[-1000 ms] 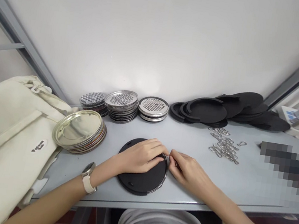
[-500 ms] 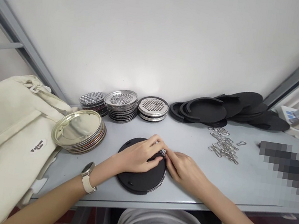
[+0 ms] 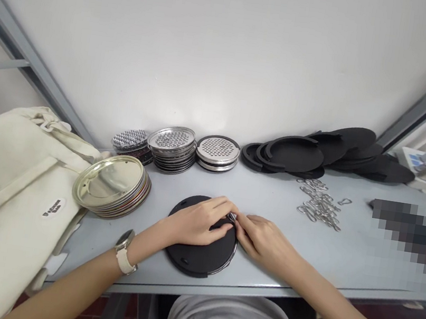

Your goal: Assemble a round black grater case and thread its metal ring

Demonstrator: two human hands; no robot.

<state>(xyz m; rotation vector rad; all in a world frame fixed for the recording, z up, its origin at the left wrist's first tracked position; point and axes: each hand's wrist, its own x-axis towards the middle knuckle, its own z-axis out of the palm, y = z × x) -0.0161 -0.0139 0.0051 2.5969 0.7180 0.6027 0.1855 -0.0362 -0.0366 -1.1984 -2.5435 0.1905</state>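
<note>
My left hand (image 3: 197,222) presses the black disc (image 3: 201,251) flat while my right hand (image 3: 261,239) pinches a metal clip (image 3: 232,217) at its rim, not yet seated.

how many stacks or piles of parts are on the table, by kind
perforated metal disc stacks: 3
gold metal lid stack: 1
black round plate pile: 1
metal clip pile: 1
total: 6
One more black round plate lies apart under the left hand and right hand.
</note>
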